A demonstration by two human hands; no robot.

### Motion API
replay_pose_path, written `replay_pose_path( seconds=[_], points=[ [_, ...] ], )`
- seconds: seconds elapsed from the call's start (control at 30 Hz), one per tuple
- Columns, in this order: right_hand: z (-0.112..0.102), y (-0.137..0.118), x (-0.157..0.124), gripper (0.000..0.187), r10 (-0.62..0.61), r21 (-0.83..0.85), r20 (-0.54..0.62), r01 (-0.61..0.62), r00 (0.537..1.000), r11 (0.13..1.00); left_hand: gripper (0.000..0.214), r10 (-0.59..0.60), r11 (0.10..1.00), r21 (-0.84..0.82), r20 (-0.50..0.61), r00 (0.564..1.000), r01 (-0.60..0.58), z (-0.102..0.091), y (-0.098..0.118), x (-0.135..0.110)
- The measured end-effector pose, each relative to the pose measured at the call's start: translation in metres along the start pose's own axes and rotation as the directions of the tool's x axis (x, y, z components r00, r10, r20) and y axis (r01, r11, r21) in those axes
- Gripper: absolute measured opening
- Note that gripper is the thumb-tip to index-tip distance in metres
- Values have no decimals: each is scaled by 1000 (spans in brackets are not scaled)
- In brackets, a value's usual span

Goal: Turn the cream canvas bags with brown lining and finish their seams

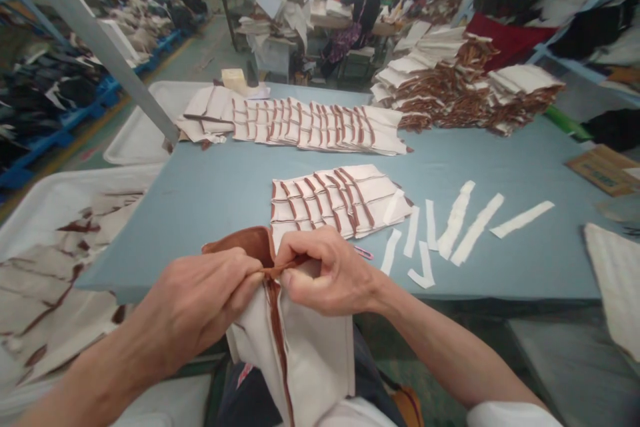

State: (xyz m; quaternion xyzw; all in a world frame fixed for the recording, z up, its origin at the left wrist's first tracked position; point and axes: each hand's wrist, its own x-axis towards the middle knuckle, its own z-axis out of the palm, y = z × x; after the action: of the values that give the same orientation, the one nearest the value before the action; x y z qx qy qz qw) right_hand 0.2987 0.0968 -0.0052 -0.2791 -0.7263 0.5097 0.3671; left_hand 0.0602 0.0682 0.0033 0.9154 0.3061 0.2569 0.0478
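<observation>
A cream fabric piece (320, 333) with brown lining and a brown seam down its middle hangs at the table's near edge, over my lap. My left hand (200, 300) pinches its brown top edge just left of the seam. On the other side of the seam, my right hand (330, 270) grips the same edge between thumb and bent fingers. The two hands nearly meet. Brown lining shows above my left fingers, where the top gapes. Just beyond lies a row of overlapping cream pieces with brown edges (320, 200). A small pink tool (363, 253) sits beside my right hand, partly hidden.
Several white strips (457, 220) lie on the blue table (210, 193), right of centre. A longer row of overlapping pieces (310, 123) and a tall pile (450, 80) stand at the back. White bins (65, 187) flank the left side, near a slanted post (100, 40). Another person (365, 10) sits beyond.
</observation>
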Motion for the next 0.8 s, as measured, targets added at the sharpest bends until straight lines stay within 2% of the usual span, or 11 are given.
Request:
replay_pose_path(
  seconds=[0.17,0.3,0.4,0.47,0.53,0.6,0.7,0.8],
  points=[
    [-3,-2,-1,5,-30,-80,41,33,999,996,25,-114,944,-292,148,982,153,-13,-2,4],
    [-6,-5,1,6,-103,-155,60,111,993,982,33,-172,906,-344,236,956,248,-22,-2,15],
    [-10,-9,4,9,-115,-78,124,126,985,989,35,-194,867,-399,280,940,298,-26,1,22],
    [-12,-11,6,10,-103,10,205,104,973,995,37,-240,802,-472,306,921,366,-27,7,27],
    [-16,-11,9,16,-93,55,261,81,961,995,37,-324,742,-519,276,905,425,-24,16,29],
    [-22,-5,12,23,-58,32,270,51,961,998,37,-395,721,-533,209,895,443,-19,23,26],
    [-35,18,14,33,47,-26,201,-43,979,999,42,-464,692,-558,141,874,458,-7,27,11],
    [-43,44,7,40,123,2,109,-124,986,992,50,-513,653,-597,103,852,465,1,25,-8]
  ],
)
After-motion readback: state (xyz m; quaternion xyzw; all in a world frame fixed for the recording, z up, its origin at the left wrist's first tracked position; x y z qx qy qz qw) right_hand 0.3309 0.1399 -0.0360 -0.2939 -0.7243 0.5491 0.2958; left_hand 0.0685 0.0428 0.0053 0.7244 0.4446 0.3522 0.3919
